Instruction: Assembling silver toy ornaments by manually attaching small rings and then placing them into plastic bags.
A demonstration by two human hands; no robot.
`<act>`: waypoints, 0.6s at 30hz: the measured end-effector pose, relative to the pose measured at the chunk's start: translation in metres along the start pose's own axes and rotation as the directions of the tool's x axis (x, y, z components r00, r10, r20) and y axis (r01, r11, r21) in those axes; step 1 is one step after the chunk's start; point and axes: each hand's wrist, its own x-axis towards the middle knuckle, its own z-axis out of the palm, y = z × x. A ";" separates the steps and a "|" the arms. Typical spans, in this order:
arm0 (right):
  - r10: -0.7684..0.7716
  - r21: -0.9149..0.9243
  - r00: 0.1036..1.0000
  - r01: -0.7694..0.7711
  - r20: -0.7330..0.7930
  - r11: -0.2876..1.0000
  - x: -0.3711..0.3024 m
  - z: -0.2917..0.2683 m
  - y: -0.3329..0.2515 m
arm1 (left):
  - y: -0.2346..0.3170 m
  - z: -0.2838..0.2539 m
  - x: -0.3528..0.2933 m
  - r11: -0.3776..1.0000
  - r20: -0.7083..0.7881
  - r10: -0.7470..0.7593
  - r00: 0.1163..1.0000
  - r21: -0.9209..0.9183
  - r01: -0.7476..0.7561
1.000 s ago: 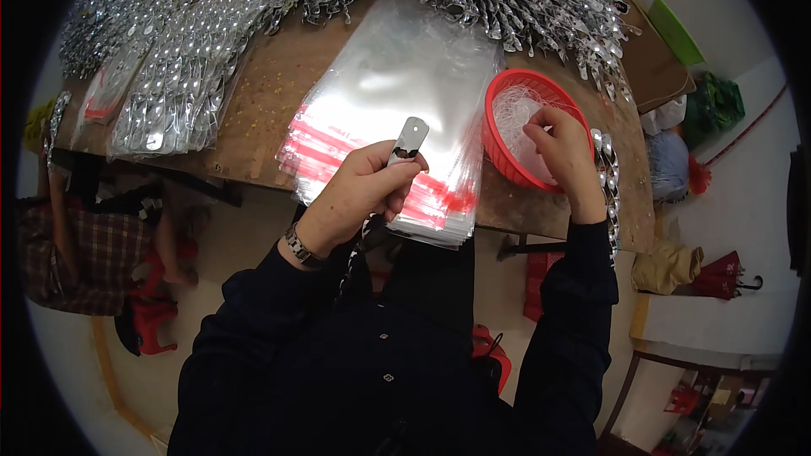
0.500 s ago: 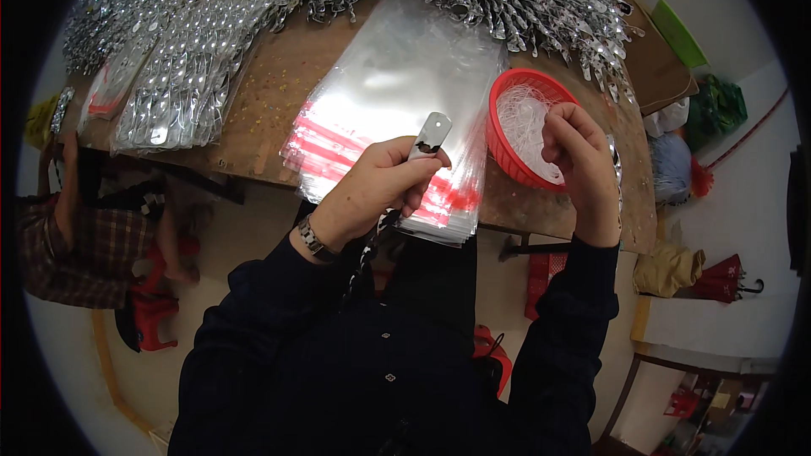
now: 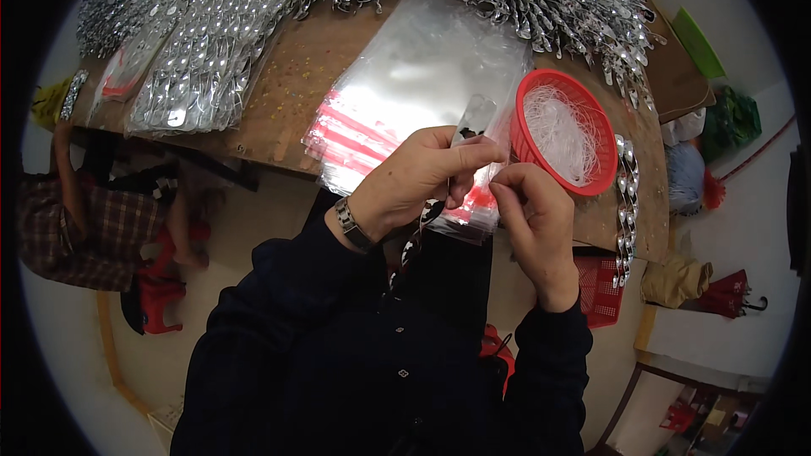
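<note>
My left hand [image 3: 414,173] is closed on a twisted silver foil strip [image 3: 477,115], its flat end with a small hole sticking up past the thumb. Below the fist the strip's spiral tail [image 3: 408,255] hangs over the table's front edge. My right hand [image 3: 541,224] is pinched just right of the left fingertips; what it holds, if anything, is too fine to see. Under and behind the hands lies a stack of clear plastic bags [image 3: 422,55] with red-printed ends. A red plastic basket [image 3: 522,148] of tangled white threads [image 3: 559,135] stands right of the stack.
Silver twisted strips [image 3: 557,0] are heaped along the back of the wooden table [image 3: 296,59]. Packed strips [image 3: 198,67] lie at the left; two or so [image 3: 625,203] hang over the right edge. A person in a plaid shirt [image 3: 84,232] sits at far left.
My right hand has come from above the thread basket down and left, beside my left hand. The left hand, still holding the foil strip, has shifted right in the picture, as has the table.
</note>
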 end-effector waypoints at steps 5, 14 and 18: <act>0.037 -0.024 0.999 -0.038 -0.022 0.999 -0.003 -0.003 0.010 | -0.001 -0.006 0.001 0.992 -0.072 0.074 0.995 -0.092 -0.081; 0.032 -0.071 0.999 -0.029 0.032 0.997 -0.005 -0.001 0.012 | -0.007 -0.009 0.003 0.977 0.026 0.009 1.000 -0.214 -0.004; -0.063 -0.139 0.995 0.073 0.073 0.988 -0.004 0.000 0.014 | -0.009 -0.008 0.004 0.976 0.028 -0.005 1.000 -0.218 0.011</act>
